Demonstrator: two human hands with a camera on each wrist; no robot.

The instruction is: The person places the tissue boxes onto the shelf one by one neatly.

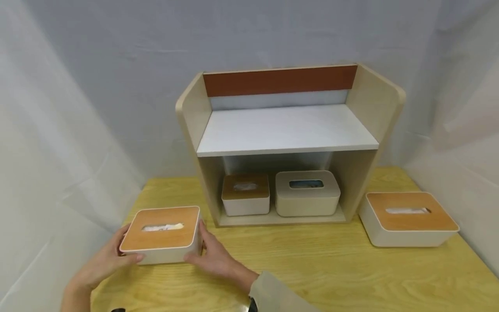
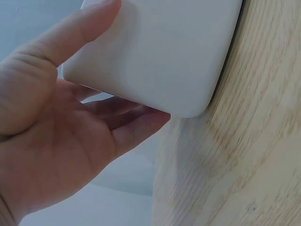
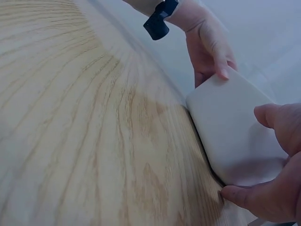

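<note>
A white tissue box (image 1: pixel 167 240) with an orange-brown wood-look lid sits at the left of the table, white tissue showing in its slot. My left hand (image 1: pixel 102 263) grips its left end, thumb on the front wall and fingers along the side. At the opposite end, my right hand (image 1: pixel 217 256) holds the right side, its thumb near the front corner. The left wrist view shows the white wall of the tissue box (image 2: pixel 164 52) between thumb and fingers. Low along the tabletop, the underside of the tissue box (image 3: pixel 235 127) shows a thin dark line in the right wrist view.
A two-tier shelf (image 1: pixel 288 130) stands at the back of the wood-grain table (image 1: pixel 296 264). Its lower level holds a small brown-lidded tissue box (image 1: pixel 246 206) and a cream tissue box (image 1: pixel 308 203). Another wood-lidded tissue box (image 1: pixel 413 237) is right of the shelf. Pale sheeting surrounds the table.
</note>
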